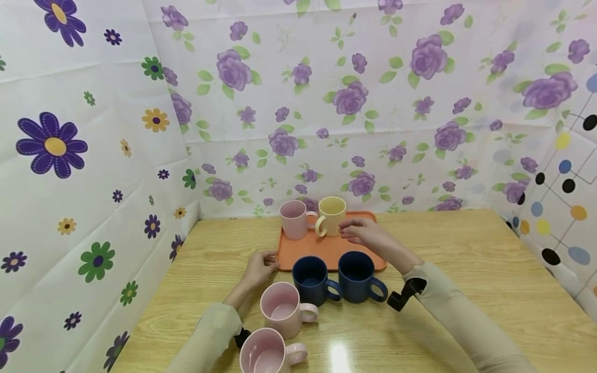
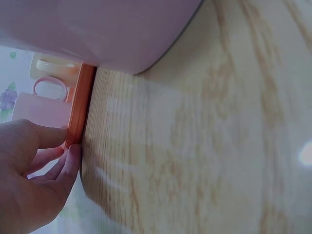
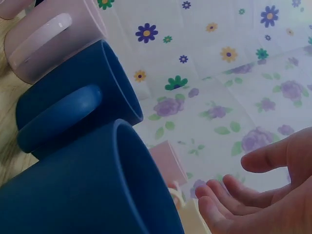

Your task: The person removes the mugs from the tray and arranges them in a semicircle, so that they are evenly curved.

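Presently, left hand (image 1: 261, 268) at the near left corner of an orange tray (image 1: 305, 254); its fingers (image 2: 73, 158) and thumb pinch the rim, clamped on that corner. Tray lies on the wood-grain surface (image 1: 466, 248), stretching away to the right of those fingers.

Right hand (image 1: 368, 237) held over the tray, thumb and fingers apart, loosely bent, nothing gripped. Just beside its fingertips, on their left: a yellow mug (image 1: 333, 220), upright on the tray, handle turned left and toward the wearer. Whether the fingertips touch it, cannot tell. Left of the yellow mug, further from the right fingers, a pink mug (image 1: 294, 227) stands upright at the back of the tray, handle to the right.

Two navy mugs stand side by side along the tray's near edge: one (image 1: 310, 284) to the right of the left fingers, the other (image 1: 356, 280) below and nearer the wearer than the right fingers. Two more pink mugs closer in than the left fingers, one (image 1: 281, 314) near the left navy mug, one (image 1: 265, 357) nearest the wearer. All four upright, handles to the right.

Beyond both hands, a flowered cloth (image 1: 298, 114).
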Demonstrator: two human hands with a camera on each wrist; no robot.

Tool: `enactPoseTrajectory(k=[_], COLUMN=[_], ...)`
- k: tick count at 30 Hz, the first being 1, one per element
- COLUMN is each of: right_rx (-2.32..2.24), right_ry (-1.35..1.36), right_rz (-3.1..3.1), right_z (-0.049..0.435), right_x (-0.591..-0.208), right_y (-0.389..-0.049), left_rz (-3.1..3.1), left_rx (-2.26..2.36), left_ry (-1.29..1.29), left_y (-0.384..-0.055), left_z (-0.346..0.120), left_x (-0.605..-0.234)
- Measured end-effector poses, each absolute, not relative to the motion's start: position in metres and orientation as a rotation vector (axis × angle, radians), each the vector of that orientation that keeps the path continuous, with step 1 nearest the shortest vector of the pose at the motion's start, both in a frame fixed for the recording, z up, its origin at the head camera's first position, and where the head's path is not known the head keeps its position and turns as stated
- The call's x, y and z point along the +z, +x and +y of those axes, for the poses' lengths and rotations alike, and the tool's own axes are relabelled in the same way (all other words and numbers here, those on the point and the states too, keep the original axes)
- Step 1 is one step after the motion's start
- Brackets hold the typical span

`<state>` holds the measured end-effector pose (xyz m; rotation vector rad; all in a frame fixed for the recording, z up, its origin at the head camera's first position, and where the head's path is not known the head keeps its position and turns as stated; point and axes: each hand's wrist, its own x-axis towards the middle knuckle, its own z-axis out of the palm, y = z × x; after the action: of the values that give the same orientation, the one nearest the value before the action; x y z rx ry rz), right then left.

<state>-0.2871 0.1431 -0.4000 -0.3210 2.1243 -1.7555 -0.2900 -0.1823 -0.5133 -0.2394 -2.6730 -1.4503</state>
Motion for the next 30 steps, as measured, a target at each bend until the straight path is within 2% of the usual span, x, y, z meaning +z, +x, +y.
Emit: enactPoseTrajectory(k=[11,15,22,30], right_rx=[-1.825,-1.850,-1.968,-2.025], right_ry=[-0.150,-0.103,0.012,0.008], right_rz=[1.803,1.772,1.685,1.567], right_z=[0.112,0.100,0.085,0.069], right_x=[-0.392,-0.403,-0.445,-0.425], right_y=[-0.311,-0.322,-0.362,-0.345], left_rz=[-2.666,-2.673,-2.680,-2.668], left_rx=[-1.461,-1.443,-1.477,-1.450], left_ry=[-0.230,-0.240,-0.238,-0.239], left_y=[-0.292,-0.291,-0.288,-0.287], left_z=[-0.185,-0.186,-0.184,-0.182], left_x=[-0.514,-0.514,-0.513,-0.515])
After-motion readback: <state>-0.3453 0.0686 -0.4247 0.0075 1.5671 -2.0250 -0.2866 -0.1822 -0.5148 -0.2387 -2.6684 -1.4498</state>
